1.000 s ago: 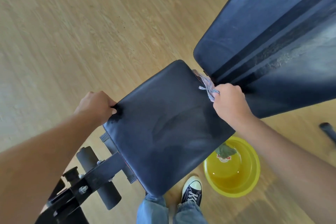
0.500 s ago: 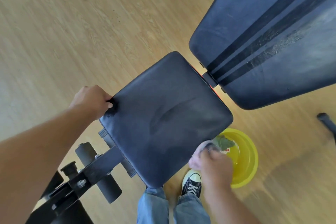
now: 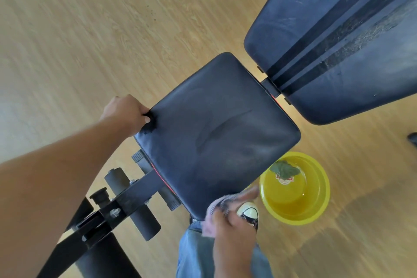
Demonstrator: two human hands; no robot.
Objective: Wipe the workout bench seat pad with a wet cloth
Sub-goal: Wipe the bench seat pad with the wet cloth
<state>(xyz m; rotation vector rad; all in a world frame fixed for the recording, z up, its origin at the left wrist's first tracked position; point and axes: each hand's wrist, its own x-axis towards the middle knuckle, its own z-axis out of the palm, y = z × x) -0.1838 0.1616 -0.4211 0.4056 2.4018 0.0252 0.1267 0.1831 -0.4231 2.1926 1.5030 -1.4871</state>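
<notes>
a home workout spot: padded bench [image 3: 216, 133], wood-look floor [image 3: 90, 29], yellow basin [image 3: 295, 189] of water.

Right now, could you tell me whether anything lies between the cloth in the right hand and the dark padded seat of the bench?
Nothing visible does. The right hand holds the pale cloth at the near corner of the dark padded seat pad, whose top is bare. The left hand only grips its far-left corner.
</notes>
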